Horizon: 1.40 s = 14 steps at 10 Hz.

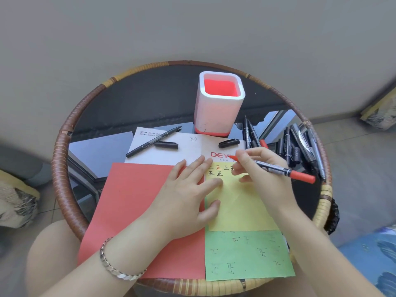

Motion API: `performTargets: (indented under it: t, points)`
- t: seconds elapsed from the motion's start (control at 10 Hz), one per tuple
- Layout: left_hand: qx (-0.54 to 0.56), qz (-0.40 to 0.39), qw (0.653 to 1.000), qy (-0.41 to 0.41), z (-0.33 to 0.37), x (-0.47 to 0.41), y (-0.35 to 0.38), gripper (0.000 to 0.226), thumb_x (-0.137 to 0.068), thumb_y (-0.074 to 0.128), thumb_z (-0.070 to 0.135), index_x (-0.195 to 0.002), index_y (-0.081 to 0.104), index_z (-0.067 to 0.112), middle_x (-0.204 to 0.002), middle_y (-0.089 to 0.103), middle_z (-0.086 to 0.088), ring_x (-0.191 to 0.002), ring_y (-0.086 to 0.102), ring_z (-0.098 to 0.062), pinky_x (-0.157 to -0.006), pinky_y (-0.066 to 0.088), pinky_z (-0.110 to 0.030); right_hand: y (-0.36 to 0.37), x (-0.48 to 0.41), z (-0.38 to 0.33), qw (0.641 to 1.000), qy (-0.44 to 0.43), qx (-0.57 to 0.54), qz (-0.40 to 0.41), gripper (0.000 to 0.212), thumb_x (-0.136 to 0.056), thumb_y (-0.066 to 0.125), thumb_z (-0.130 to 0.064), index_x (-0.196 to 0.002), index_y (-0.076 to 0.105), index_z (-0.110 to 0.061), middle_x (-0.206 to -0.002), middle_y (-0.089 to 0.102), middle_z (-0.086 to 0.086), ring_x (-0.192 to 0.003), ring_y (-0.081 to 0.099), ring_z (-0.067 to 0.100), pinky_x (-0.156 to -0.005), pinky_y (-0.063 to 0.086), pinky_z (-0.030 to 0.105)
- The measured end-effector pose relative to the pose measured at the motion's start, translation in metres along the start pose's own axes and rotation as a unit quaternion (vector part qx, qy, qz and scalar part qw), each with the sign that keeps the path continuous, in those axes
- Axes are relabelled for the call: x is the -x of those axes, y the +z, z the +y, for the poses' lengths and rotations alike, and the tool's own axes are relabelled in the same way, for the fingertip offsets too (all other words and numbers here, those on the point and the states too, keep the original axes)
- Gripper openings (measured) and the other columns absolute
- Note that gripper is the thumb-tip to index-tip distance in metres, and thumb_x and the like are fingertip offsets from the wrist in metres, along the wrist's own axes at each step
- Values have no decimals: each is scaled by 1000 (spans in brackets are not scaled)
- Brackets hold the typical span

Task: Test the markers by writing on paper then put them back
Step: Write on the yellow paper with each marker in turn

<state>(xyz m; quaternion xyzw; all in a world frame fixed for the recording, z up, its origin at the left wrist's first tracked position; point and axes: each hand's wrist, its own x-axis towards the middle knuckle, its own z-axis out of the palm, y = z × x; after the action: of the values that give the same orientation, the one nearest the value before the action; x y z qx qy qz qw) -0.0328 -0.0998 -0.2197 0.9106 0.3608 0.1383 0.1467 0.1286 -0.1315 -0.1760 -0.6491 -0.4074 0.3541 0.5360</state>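
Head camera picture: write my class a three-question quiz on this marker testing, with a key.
1. True or false: no marker stands in the white pen holder.
2. What does the right hand grip? A. a pencil B. the red marker C. scissors
3. How many loose black caps lie on the white sheet?
Key: 1 true; 2 B; 3 two.

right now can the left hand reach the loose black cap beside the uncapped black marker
Probably yes: the left hand lies flat, holding nothing, and the cap lies just ahead of it with only bare white sheet between.
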Motion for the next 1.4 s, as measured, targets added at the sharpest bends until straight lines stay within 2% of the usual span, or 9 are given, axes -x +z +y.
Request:
performTargets:
  t: [0.1, 0.2, 0.3, 0.4, 0.7, 1.0, 1.1, 1.2, 1.4]
  points:
    - [1, -8, 1000, 0, 0, 0, -1, 41, -78, 42, 44, -114, 60, 34, -137, 49, -12, -131, 39, -26, -109, 22, -43, 10, -6, 5, 997, -9, 27, 72, 31, -80, 68, -26, -60, 55, -6, -44, 58, 0, -37, 52, 9, -42, 41, 14]
    - [1, -14, 1000, -2, 0, 0, -1, 43, -78, 41, 44, -116, 60, 36, -137, 48, -12, -131, 40, -26, -108, 23, -45, 16, -12, 15, 991, -18, 43, 124, 40, -81, 67, -23, -52, 45, -6, -34, 49, 0, -31, 45, 9, -41, 39, 15]
    - [2, -12, 1000, 2, -1, -1, -1, 42, -78, 42, 45, -114, 62, 35, -137, 49, -13, -130, 41, -27, -105, 17, -41, 21, -12, 19, 983, -59, 75, 160, 35, -82, 58, -3, -51, 42, 5, -42, 45, 15, -28, 39, 5, -55, 33, -7]
    - [2, -14, 1000, 3, 0, -1, -2, 43, -79, 42, 49, -114, 62, 35, -138, 48, -13, -131, 40, -27, -106, 16, -41, 22, -8, 15, 983, -63, 81, 149, 32, -81, 55, 3, -51, 43, 6, -47, 48, 23, -28, 38, 4, -57, 28, -12]
    - [3, -21, 1000, -2, 0, -1, -2, 44, -78, 42, 50, -115, 61, 35, -138, 47, -13, -132, 38, -26, -105, 17, -42, 23, -8, 12, 983, -65, 96, 140, 33, -80, 56, 1, -50, 42, 0, -51, 53, 35, -27, 39, 3, -56, 29, -11]
    - [3, -25, 1000, -5, 0, -2, -3, 45, -78, 41, 50, -115, 61, 36, -138, 47, -13, -132, 38, -27, -105, 17, -42, 23, -12, 21, 986, -35, 91, 137, 31, -79, 59, -5, -53, 44, 3, -45, 52, 19, -28, 44, 2, -43, 37, 16]
    - [4, -29, 1000, -6, 1, -2, -3, 45, -78, 41, 50, -116, 61, 36, -139, 46, -12, -133, 37, -26, -105, 17, -43, 24, -13, 22, 982, -47, 98, 155, 31, -79, 58, -4, -53, 44, 5, -45, 53, 21, -29, 45, 2, -47, 39, 13]
    - [6, -26, 1000, -4, 1, -1, -3, 45, -78, 41, 50, -116, 61, 36, -138, 47, -13, -132, 38, -26, -105, 17, -42, 23, -12, 21, 977, -62, 113, 167, 30, -78, 56, 0, -52, 43, 6, -45, 53, 24, -30, 41, 5, -58, 32, -6]
    - [3, -27, 1000, -3, 0, -1, -3, 45, -78, 41, 50, -116, 61, 36, -139, 47, -13, -132, 37, -26, -105, 17, -42, 22, -10, 16, 983, -57, 105, 141, 30, -79, 56, 0, -53, 45, 6, -50, 54, 28, -29, 42, 2, -53, 33, -5]
